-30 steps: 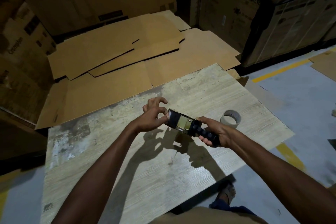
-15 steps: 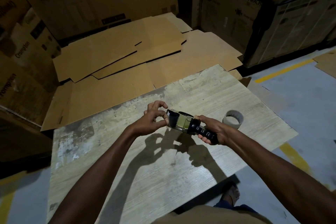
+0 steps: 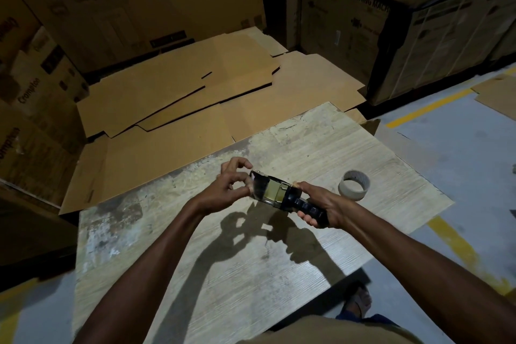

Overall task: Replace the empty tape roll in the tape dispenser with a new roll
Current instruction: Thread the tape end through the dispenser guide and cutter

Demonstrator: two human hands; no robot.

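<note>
Right hand (image 3: 325, 205) wraps the ribbed black tape dispenser (image 3: 282, 195) handle; left hand (image 3: 223, 190) pinches its glossy front.

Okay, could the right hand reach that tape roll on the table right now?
Probably not yet: the right hand is gripping the tape dispenser handle. The tape roll sits just beyond it on the table, nothing between.

Tape dispenser (image 3: 282, 194) between both hands.
</note>
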